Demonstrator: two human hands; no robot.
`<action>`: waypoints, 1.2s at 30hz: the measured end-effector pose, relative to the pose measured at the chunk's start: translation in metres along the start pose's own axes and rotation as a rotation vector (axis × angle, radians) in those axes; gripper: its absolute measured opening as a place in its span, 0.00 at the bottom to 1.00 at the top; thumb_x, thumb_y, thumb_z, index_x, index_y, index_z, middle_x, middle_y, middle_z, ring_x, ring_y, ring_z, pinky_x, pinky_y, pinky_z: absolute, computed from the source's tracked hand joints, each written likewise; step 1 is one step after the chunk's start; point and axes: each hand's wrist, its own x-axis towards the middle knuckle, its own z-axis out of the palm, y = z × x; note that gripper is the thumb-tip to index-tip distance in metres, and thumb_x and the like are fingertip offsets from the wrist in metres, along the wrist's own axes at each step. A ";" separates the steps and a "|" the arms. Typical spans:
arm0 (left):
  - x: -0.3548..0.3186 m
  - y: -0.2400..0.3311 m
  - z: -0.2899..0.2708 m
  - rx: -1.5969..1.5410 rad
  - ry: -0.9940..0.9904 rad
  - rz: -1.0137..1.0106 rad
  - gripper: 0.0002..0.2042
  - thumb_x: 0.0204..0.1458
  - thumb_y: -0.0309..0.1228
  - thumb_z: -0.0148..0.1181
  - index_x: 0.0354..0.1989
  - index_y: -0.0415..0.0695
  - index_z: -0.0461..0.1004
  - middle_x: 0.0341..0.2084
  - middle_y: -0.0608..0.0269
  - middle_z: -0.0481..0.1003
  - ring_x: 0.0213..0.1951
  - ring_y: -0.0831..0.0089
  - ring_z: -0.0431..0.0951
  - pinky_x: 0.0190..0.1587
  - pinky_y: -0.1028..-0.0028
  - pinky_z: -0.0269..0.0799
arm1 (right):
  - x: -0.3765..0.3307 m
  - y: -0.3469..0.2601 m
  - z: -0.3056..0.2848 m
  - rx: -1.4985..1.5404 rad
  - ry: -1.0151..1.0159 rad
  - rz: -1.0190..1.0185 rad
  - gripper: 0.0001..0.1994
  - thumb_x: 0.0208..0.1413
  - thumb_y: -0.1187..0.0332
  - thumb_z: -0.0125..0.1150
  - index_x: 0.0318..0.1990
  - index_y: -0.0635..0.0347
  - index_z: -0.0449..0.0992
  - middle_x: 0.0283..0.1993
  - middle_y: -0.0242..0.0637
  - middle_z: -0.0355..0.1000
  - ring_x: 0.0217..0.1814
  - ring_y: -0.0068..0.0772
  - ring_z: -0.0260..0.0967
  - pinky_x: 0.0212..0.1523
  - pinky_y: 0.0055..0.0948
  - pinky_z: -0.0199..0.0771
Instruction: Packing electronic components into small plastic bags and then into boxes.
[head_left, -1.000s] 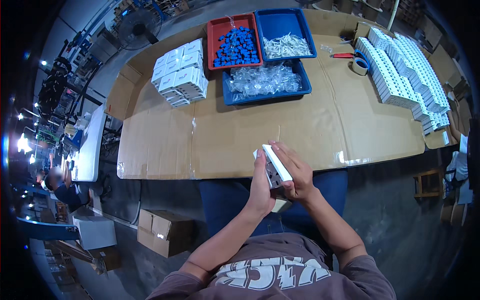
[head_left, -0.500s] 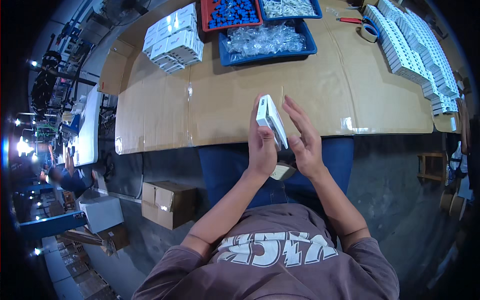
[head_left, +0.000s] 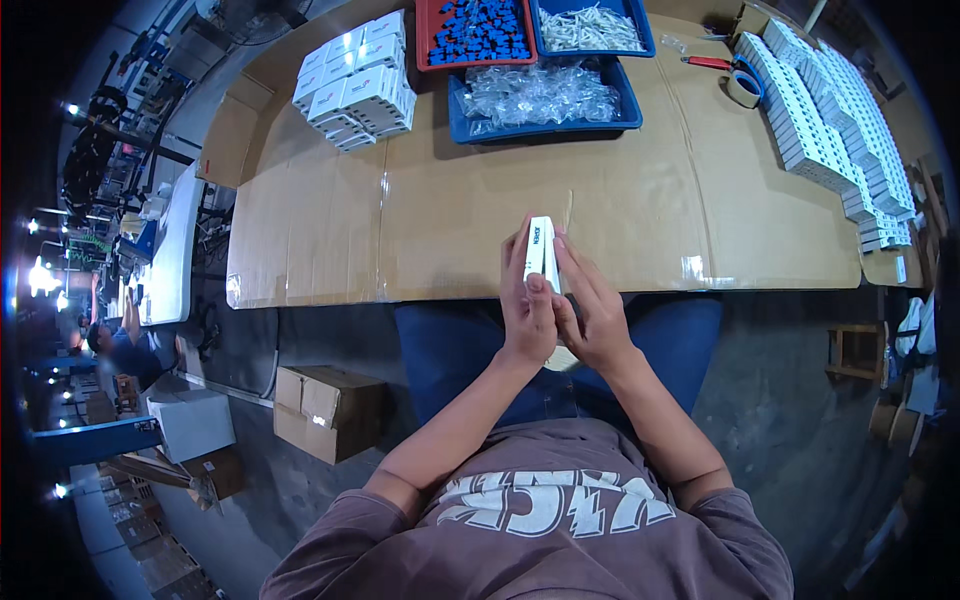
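Between my two hands, at the near edge of the cardboard-covered table, stands a small white box on end, its narrow printed side facing up. My left hand grips its left side, with the thumb along the near part. My right hand presses its fingers and thumb against the right side, where the flap lies nearly flush with a narrow dark gap still showing. The inside of the box is hidden.
A stack of white boxes stands at the back left. Behind are a red tray of blue pieces, a blue tray of clear plastic pieces and another blue tray of white pieces. Rows of white boxes, tape and red-handled tool sit right.
My right hand has moved left onto the box's flap, which stood further open before. The box is now more upright and a little nearer to me.
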 end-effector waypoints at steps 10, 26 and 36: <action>-0.012 -0.042 -0.003 -0.210 0.089 -0.387 0.28 0.73 0.50 0.32 0.55 0.34 0.69 0.49 0.56 0.71 0.50 0.68 0.73 0.54 0.70 0.69 | 0.012 0.022 -0.005 -0.280 -0.200 -0.043 0.22 0.63 0.68 0.59 0.60 0.76 0.71 0.53 0.59 0.77 0.43 0.54 0.81 0.41 0.40 0.82; 0.021 -0.072 -0.029 -0.590 0.292 -0.498 0.35 0.72 0.58 0.29 0.72 0.39 0.57 0.62 0.54 0.70 0.60 0.68 0.74 0.62 0.68 0.71 | 0.017 0.107 -0.026 0.237 0.348 0.724 0.14 0.73 0.67 0.50 0.37 0.68 0.75 0.27 0.34 0.70 0.23 0.25 0.58 0.24 0.30 0.60; 0.011 -0.095 -0.072 0.579 -0.060 -0.187 0.29 0.68 0.39 0.55 0.71 0.34 0.58 0.68 0.50 0.63 0.68 0.59 0.64 0.66 0.66 0.65 | 0.000 0.078 -0.042 0.171 0.109 1.075 0.12 0.66 0.70 0.60 0.50 0.71 0.76 0.32 0.40 0.80 0.30 0.27 0.77 0.31 0.24 0.78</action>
